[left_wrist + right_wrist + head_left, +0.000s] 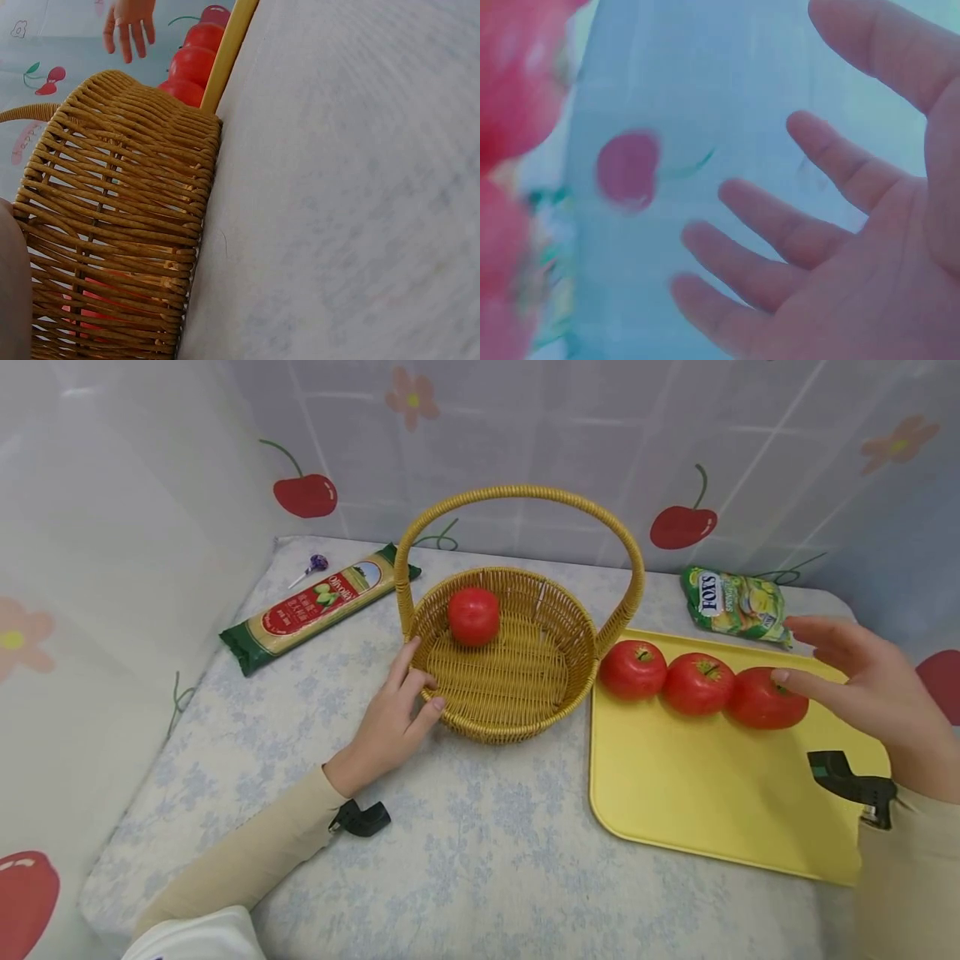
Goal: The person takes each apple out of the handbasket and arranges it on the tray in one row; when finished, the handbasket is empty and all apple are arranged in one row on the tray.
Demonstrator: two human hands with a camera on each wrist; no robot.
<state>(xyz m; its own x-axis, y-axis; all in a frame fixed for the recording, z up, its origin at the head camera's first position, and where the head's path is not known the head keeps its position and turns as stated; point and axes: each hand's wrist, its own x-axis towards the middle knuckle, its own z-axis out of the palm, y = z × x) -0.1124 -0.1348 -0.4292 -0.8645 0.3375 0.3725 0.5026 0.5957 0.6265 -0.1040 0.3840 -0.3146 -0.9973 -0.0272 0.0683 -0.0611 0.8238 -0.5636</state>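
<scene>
My left hand grips the front-left rim of a yellow wicker basket with a tall hoop handle, its fingers bent over the edge. One red apple lies inside, toward the back left. On the yellow tray to the right sit a left apple, a middle apple and a right apple, side by side. Above the right one hovers my right hand, holding nothing. In the right wrist view its fingers are spread, apart from the blurred apples.
Behind the tray lies a green FOX'S candy bag. A long pasta packet lies left of the basket, with a purple-wrapped lollipop behind it. A flowered cloth covers the table, and a printed curtain hangs along the back.
</scene>
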